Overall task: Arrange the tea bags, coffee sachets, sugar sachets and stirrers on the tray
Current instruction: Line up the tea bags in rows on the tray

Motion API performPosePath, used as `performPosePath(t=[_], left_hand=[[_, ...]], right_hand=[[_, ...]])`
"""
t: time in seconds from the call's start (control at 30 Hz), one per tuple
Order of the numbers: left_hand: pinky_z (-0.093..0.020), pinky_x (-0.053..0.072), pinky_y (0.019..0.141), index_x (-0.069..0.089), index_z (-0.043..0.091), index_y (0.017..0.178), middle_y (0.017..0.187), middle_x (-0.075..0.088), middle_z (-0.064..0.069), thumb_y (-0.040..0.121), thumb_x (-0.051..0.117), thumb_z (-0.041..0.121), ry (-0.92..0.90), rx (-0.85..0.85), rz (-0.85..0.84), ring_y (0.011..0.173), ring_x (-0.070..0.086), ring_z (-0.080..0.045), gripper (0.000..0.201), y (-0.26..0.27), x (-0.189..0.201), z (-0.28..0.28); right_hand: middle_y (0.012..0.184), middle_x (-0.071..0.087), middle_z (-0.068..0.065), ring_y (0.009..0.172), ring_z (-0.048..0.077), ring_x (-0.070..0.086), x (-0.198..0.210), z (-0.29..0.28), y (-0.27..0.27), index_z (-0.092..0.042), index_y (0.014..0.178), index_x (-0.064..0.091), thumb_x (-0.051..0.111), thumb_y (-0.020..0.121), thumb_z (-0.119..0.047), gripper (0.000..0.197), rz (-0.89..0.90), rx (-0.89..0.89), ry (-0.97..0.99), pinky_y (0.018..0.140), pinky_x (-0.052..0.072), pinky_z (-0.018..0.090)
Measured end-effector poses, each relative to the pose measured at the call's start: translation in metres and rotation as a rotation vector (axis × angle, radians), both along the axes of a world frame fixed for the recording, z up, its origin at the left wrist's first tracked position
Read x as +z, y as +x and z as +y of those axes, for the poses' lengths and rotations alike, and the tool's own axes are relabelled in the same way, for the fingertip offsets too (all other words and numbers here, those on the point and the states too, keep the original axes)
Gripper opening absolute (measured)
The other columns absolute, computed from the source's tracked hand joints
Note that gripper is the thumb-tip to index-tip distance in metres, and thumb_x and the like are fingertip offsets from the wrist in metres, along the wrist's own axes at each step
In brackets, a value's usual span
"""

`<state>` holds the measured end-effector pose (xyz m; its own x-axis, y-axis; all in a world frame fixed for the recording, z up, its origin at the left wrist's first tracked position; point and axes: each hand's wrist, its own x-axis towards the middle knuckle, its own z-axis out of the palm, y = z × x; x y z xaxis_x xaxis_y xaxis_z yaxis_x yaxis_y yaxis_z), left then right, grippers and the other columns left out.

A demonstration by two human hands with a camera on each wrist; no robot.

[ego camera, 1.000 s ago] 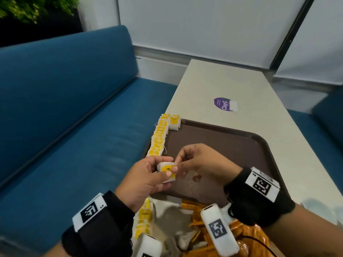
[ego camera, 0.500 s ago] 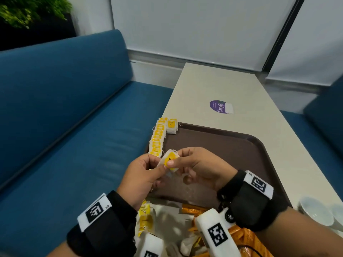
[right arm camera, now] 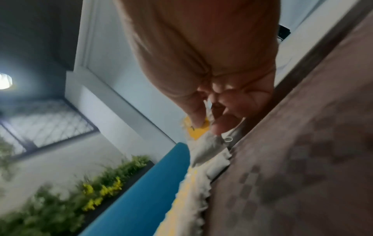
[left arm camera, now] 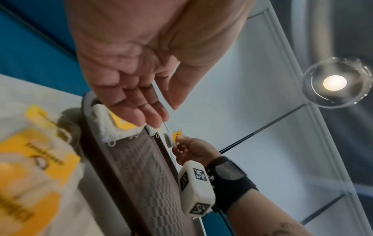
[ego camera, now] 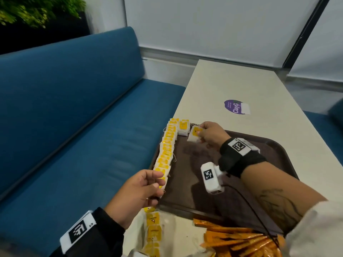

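Note:
A brown tray (ego camera: pixel 259 182) lies on the pale table. A row of yellow-labelled tea bags (ego camera: pixel 167 145) runs along its left edge, and one more tea bag (ego camera: pixel 183 127) sits at the far left corner. My right hand (ego camera: pixel 201 131) pinches another tea bag (ego camera: pixel 194 135) just right of that corner bag, low over the tray. The right wrist view shows the thumb and fingers (right arm camera: pixel 222 126) closed on this bag (right arm camera: pixel 196 132). My left hand (ego camera: pixel 157 184) hovers at the near end of the row, fingers relaxed and holding nothing; its palm (left arm camera: pixel 129 83) is bare.
Loose tea bags (ego camera: pixel 154 230) lie on white packaging in front of the tray. A pile of orange sachets (ego camera: pixel 237 240) sits at the near right. A purple sticker (ego camera: pixel 235 106) marks the table beyond the tray. A blue sofa (ego camera: pixel 74 127) runs along the left.
The tea bag held between both hands has gone with my right hand to the tray's far left corner. My left hand has let go and stays near the row's near end.

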<state>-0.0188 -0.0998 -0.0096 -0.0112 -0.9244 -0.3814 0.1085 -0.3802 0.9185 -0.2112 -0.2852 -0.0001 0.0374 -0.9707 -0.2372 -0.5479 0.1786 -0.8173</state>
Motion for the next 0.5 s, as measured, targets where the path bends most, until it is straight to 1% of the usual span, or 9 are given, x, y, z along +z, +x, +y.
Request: performPosePath(t=[0.07, 0.1, 0.13, 0.23, 0.27, 0.3, 0.4, 0.43, 0.5], left_hand=[[-0.021, 0.047, 0.055, 0.058, 0.01, 0.101, 0.089, 0.065, -0.003, 0.091, 0.047, -0.004, 0.026, 0.014, 0.007, 0.066, 0.06, -0.009, 0.02, 0.004, -0.005, 0.003], [-0.022, 0.047, 0.057, 0.059, 0.01, 0.101, 0.089, 0.066, -0.002, 0.091, 0.048, -0.004, 0.036, 0.02, 0.008, 0.064, 0.06, -0.007, 0.02, 0.005, -0.007, 0.004], [-0.023, 0.047, 0.059, 0.059, 0.01, 0.102, 0.088, 0.067, -0.002, 0.091, 0.049, -0.003, 0.046, 0.032, 0.009, 0.063, 0.061, -0.006, 0.02, 0.007, -0.01, 0.004], [-0.026, 0.047, 0.062, 0.061, 0.011, 0.101, 0.086, 0.068, -0.001, 0.091, 0.049, -0.002, 0.06, 0.066, 0.01, 0.064, 0.062, -0.007, 0.02, 0.012, -0.014, 0.005], [-0.026, 0.047, 0.062, 0.061, 0.011, 0.1, 0.085, 0.068, -0.001, 0.091, 0.049, -0.002, 0.063, 0.075, 0.012, 0.064, 0.062, -0.007, 0.02, 0.014, -0.015, 0.006], [-0.026, 0.046, 0.062, 0.061, 0.011, 0.1, 0.085, 0.069, -0.001, 0.091, 0.049, -0.002, 0.068, 0.085, 0.017, 0.065, 0.061, -0.008, 0.02, 0.016, -0.016, 0.007], [-0.026, 0.046, 0.062, 0.061, 0.01, 0.1, 0.085, 0.07, -0.001, 0.09, 0.049, -0.003, 0.08, 0.11, 0.023, 0.066, 0.061, -0.009, 0.02, 0.02, -0.02, 0.01], [-0.026, 0.046, 0.062, 0.061, 0.01, 0.1, 0.085, 0.07, -0.001, 0.09, 0.05, -0.003, 0.082, 0.113, 0.022, 0.066, 0.061, -0.009, 0.02, 0.021, -0.02, 0.011], [-0.026, 0.047, 0.062, 0.061, 0.01, 0.099, 0.083, 0.07, 0.0, 0.089, 0.051, -0.002, 0.088, 0.126, 0.012, 0.067, 0.061, -0.01, 0.019, 0.022, -0.021, 0.012]], right_hand=[[0.066, 0.054, 0.007, 0.051, 0.015, 0.051, -0.007, -0.019, 0.01, -0.014, 0.077, 0.052, 0.053, 0.09, -0.001, 0.019, 0.077, 0.036, -0.041, 0.035, 0.04, 0.016], [0.072, 0.057, 0.01, 0.055, 0.017, 0.054, -0.011, -0.028, 0.014, -0.012, 0.082, 0.055, 0.054, 0.089, -0.001, 0.013, 0.123, 0.055, -0.063, 0.045, 0.047, 0.019], [0.081, 0.06, 0.014, 0.065, 0.021, 0.056, -0.015, -0.036, 0.02, -0.008, 0.089, 0.06, 0.055, 0.087, -0.001, 0.01, 0.187, 0.082, -0.083, 0.058, 0.049, 0.024], [0.113, 0.063, 0.018, 0.101, 0.028, 0.058, -0.027, -0.054, 0.031, -0.001, 0.114, 0.062, 0.057, 0.086, -0.003, 0.029, 0.368, 0.133, -0.093, 0.082, 0.044, 0.028], [0.117, 0.062, 0.016, 0.108, 0.028, 0.057, -0.03, -0.058, 0.034, -0.002, 0.118, 0.061, 0.057, 0.086, -0.004, 0.032, 0.389, 0.142, -0.088, 0.085, 0.043, 0.027], [0.115, 0.062, 0.016, 0.107, 0.028, 0.057, -0.033, -0.061, 0.037, -0.001, 0.118, 0.061, 0.057, 0.086, -0.004, 0.033, 0.39, 0.143, -0.075, 0.084, 0.044, 0.027], [0.093, 0.057, 0.013, 0.088, 0.023, 0.056, -0.042, -0.068, 0.042, -0.003, 0.105, 0.063, 0.059, 0.082, -0.002, 0.024, 0.313, 0.086, -0.066, 0.071, 0.046, 0.029], [0.092, 0.058, 0.012, 0.087, 0.024, 0.056, -0.045, -0.07, 0.042, -0.008, 0.1, 0.062, 0.061, 0.08, -0.002, 0.022, 0.274, 0.045, -0.076, 0.072, 0.048, 0.03], [0.1, 0.064, 0.015, 0.093, 0.029, 0.062, -0.046, -0.07, 0.043, -0.011, 0.096, 0.059, 0.068, 0.075, -0.003, 0.024, 0.199, -0.033, -0.097, 0.081, 0.052, 0.037]])
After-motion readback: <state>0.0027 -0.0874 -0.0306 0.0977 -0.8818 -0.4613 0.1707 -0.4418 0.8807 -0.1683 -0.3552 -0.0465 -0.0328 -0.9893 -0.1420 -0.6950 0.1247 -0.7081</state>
